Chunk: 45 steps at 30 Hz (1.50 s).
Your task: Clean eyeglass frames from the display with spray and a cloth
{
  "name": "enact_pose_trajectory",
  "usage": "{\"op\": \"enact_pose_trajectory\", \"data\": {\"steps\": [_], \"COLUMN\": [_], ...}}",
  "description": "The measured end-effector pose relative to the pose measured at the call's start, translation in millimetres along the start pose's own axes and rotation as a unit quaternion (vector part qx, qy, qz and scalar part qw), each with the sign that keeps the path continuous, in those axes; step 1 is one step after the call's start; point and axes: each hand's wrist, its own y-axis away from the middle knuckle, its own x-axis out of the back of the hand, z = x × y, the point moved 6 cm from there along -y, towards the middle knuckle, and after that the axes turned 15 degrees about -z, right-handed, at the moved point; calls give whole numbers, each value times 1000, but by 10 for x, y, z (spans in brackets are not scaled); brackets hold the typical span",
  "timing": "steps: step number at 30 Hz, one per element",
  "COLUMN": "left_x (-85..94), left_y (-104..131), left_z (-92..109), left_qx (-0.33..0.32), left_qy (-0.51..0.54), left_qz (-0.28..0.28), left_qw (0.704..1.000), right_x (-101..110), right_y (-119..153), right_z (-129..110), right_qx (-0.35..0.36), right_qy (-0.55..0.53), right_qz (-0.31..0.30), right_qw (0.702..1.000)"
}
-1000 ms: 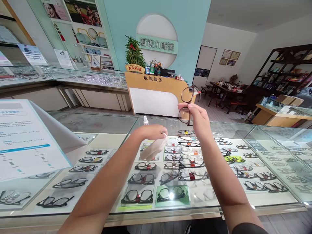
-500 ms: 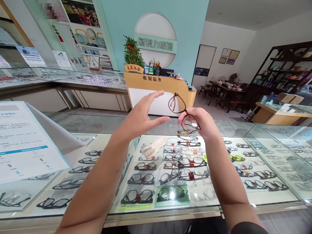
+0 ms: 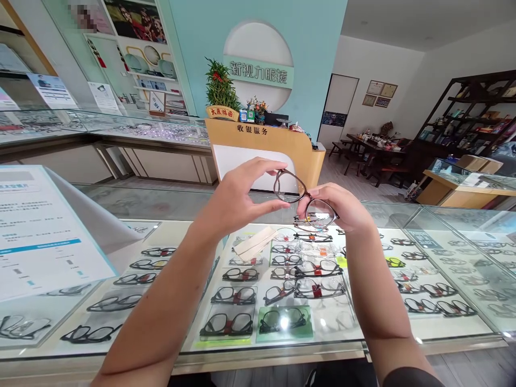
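Brown round-lensed eyeglasses (image 3: 307,194) aloft over near glass-topped display counter (image 3: 226,361), tilted, right lens lower. Right hand (image 3: 346,208): thumb and fingers pinching frame near bridge and right lens. Left hand (image 3: 237,199): thumb and forefinger spread about left lens, forefinger tip at upper rim; cannot tell whether thumb touches. Cream folded cloth (image 3: 255,243) on counter, below left hand. White-and-blue printed sign (image 3: 48,231) at left. Pale wooden desk (image 3: 278,138) on far side.
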Motion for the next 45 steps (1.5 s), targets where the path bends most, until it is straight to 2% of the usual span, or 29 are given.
{"op": "enact_pose_trajectory", "data": {"steps": [2,4,7,10,15,21,31,39,45], "left_x": [16,50,115,153,134,77,-37,13,43], "left_y": [0,10,54,115,144,138,138,119,136], "left_z": [-3,-29,-114,-218,-291,-280,-253,-216,-216], "left_qx": [4,18,52,80,102,118,131,111,118], "left_qy": [-8,-18,-27,-16,15,47,14,46,16], "left_qz": [23,67,158,234,270,286,266,244,243], "left_qw": [1000,997,986,969,958,950,955,962,963], "right_x": [55,131,187,97,-71,-81,-51,-10,13], "right_y": [38,94,205,260,235,217,225,266,263], "right_z": [-44,-101,-206,-300,-360,-341,-312,-331,-291], "right_qx": [8,36,101,153,182,188,143,131,145], "right_qy": [61,123,216,307,370,399,371,373,367], "right_qz": [55,147,298,366,372,397,427,441,436], "right_qw": [997,981,925,865,832,805,812,806,809]}}
